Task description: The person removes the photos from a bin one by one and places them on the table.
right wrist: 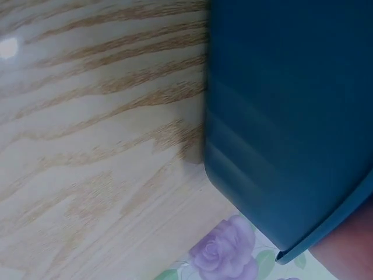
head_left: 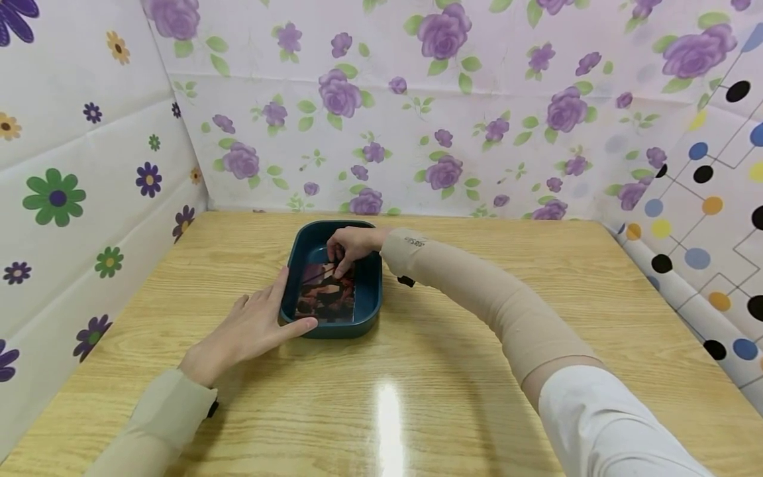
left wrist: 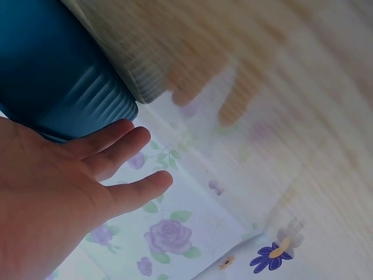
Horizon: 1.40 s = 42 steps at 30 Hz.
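Observation:
A dark teal rectangular tray (head_left: 373,291) stands in the middle of the wooden table (head_left: 477,278). A dark picture card (head_left: 328,301) lies flat inside it. My right hand (head_left: 348,246) reaches into the tray from the right, and its curled fingers pinch the card's far edge. My left hand (head_left: 256,324) lies with straight fingers against the tray's left side, thumb touching the near left corner. The left wrist view shows the left hand (left wrist: 64,192) beside the ribbed tray wall (left wrist: 52,70). The right wrist view shows the tray's outer wall (right wrist: 291,116) close up and only a sliver of the right hand (right wrist: 349,254).
Floral paper walls (head_left: 417,112) close off the table at the back and left. A dotted paper wall (head_left: 703,199) stands on the right. Bare wood lies around the tray, with a glare spot (head_left: 387,411) near the front.

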Motion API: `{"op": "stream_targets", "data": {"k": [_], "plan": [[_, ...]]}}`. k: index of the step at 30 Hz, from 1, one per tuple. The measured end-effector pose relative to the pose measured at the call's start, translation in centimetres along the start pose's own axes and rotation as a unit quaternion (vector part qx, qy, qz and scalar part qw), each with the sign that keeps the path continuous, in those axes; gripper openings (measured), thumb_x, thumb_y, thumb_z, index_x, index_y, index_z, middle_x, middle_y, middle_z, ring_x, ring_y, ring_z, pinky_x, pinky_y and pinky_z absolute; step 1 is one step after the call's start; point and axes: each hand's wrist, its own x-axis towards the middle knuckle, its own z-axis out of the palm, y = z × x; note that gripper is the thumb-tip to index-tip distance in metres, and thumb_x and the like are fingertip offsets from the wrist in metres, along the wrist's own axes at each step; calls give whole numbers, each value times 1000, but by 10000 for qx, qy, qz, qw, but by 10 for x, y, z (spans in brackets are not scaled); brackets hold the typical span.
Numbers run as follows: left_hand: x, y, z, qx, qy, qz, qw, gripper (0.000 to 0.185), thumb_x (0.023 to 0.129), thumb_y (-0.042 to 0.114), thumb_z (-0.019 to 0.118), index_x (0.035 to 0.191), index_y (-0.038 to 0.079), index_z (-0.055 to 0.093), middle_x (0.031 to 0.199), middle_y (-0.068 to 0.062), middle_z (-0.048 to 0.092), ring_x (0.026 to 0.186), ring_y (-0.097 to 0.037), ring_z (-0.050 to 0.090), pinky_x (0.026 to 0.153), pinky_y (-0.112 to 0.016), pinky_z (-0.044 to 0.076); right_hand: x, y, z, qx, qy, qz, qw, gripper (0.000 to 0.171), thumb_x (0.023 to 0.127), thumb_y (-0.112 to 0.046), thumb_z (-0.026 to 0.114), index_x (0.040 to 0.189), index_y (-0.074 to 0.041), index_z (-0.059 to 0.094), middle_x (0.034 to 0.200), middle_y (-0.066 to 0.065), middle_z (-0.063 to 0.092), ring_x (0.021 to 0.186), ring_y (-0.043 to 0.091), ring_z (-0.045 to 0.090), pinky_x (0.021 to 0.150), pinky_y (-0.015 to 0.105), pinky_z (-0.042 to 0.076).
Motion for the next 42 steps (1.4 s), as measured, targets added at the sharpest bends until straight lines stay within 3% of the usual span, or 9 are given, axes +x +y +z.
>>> {"op": "stream_targets", "data": {"k": [12, 24, 28, 34, 38, 42], "plan": [[-1, 1, 1, -3, -20, 3, 10000, 108, 84, 79, 41, 155, 17, -13, 158, -22, 22, 142, -45, 28, 106, -71, 19, 1, -2, 6, 138, -36, 177, 9997, 40, 77, -36, 81, 104, -12, 64, 97, 4, 60, 83, 15, 55, 71, 24, 45], [1, 2, 0, -61, -86, 9, 9999, 108, 84, 78, 42, 155, 18, -14, 158, -23, 24, 141, -46, 30, 107, -70, 20, -6, -7, 10, 141, 341, 106, 9993, 41, 80, -29, 79, 107, -9, 55, 100, 5, 56, 87, 16, 54, 77, 25, 46], [2, 2, -1, -41, -87, 32, 9999, 108, 85, 78, 41, 155, 18, -14, 158, -23, 24, 141, -46, 30, 106, -70, 21, -10, -8, 10, 446, 483, -37, 9978, 39, 84, -21, 76, 109, -7, 49, 97, 5, 52, 85, 16, 50, 75, 23, 43], [2, 2, -2, -37, -142, -10, 9999, 108, 85, 78, 41, 154, 18, -16, 158, -23, 22, 141, -47, 29, 107, -71, 21, -18, -9, 9, 1163, 555, -291, 9912, 30, 94, -7, 61, 118, -1, 44, 99, 11, 58, 80, 15, 50, 72, 22, 42], [2, 2, -3, -36, -170, -40, 9998, 108, 85, 79, 40, 154, 17, -16, 158, -24, 22, 141, -47, 29, 107, -71, 20, -26, -12, 6, 1522, 471, -306, 9868, 27, 98, -5, 53, 121, 0, 40, 105, 13, 56, 80, 16, 47, 73, 22, 40], [1, 2, -3, -66, -213, -87, 9997, 109, 84, 79, 40, 154, 17, -16, 158, -25, 21, 141, -48, 28, 107, -71, 19, -35, -15, -4, 1749, 510, -192, 9831, 25, 100, -6, 49, 122, -1, 39, 100, 8, 50, 80, 16, 42, 74, 24, 37]]}}
